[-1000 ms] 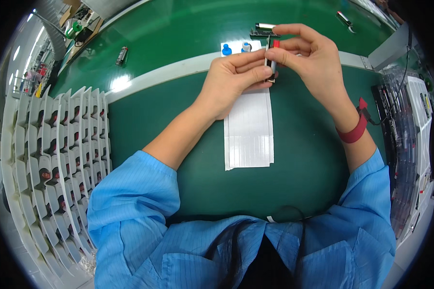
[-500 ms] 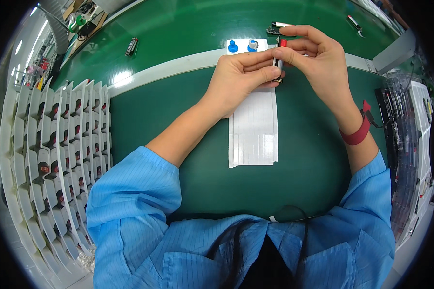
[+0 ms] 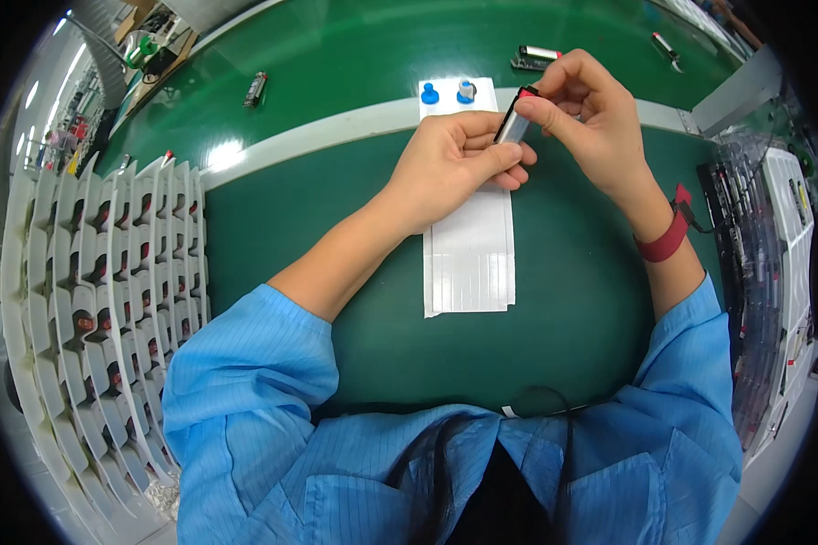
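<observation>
In my left hand (image 3: 459,168) a slim silver-and-black stick-shaped part (image 3: 514,124) with a red band near its dark upper end is pinched between thumb and fingers. It tilts, with the red end toward the upper right. The thumb of my right hand (image 3: 600,118) presses on the part near that end, its other fingers curled behind. Below both hands lies a long white card strip (image 3: 468,272) on the green mat. Two blue knob-like pieces (image 3: 430,94) stand at its far end, one with a whitish top.
On the left stand white divided trays (image 3: 109,300) with many dark-and-red parts. Beyond a pale rail (image 3: 300,136), the green belt (image 3: 354,54) carries similar stick-shaped parts (image 3: 541,53). Clear trays (image 3: 759,300) line the right side. A red wrist strap (image 3: 663,243) with a cord circles my right wrist.
The stick-shaped part has gone from nearly upright to leaning, its red end toward the upper right. My right fingers have curled in and shifted slightly.
</observation>
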`<state>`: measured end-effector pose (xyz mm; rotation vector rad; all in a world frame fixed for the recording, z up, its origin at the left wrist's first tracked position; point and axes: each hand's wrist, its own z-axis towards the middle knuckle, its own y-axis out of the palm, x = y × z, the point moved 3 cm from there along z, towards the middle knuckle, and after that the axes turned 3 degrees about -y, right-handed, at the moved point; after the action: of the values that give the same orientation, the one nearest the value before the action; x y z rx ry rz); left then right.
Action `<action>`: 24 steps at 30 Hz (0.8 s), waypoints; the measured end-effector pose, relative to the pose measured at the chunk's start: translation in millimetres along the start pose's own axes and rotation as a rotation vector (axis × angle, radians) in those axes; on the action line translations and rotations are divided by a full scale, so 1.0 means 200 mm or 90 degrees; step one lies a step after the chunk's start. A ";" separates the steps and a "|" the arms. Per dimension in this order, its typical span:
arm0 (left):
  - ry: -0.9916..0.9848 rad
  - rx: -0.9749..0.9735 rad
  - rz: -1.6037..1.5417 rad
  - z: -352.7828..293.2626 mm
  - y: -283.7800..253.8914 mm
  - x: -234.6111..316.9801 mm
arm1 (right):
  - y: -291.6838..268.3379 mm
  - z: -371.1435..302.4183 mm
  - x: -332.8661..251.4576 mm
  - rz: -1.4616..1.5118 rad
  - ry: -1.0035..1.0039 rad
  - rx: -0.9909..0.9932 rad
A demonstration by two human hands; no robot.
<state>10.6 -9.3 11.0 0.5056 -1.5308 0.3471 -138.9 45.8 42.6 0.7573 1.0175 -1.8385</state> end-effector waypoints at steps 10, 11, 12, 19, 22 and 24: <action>0.032 0.269 0.440 0.34 -0.48 0.17 | -0.47 0.11 0.60 -0.283 0.222 0.184; -0.013 0.307 0.485 0.37 -0.56 0.17 | -0.48 0.13 0.62 -0.365 0.194 0.171; -0.019 0.362 0.491 0.39 -0.63 0.15 | -0.49 0.15 0.65 -0.446 0.166 0.159; 0.021 0.469 0.947 0.50 -0.76 0.00 | -0.45 0.18 0.73 -0.670 -0.071 0.104; 0.362 0.481 0.986 0.47 -0.60 0.01 | -0.42 0.20 0.62 -0.428 0.139 0.042; 0.489 0.386 0.813 0.42 -0.42 0.12 | -0.31 0.18 0.47 -0.357 0.085 0.036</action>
<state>-16.8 -127.1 24.1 -0.2415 -0.7693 1.7896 -237.7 -6.3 5.7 0.6780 1.3705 -2.3215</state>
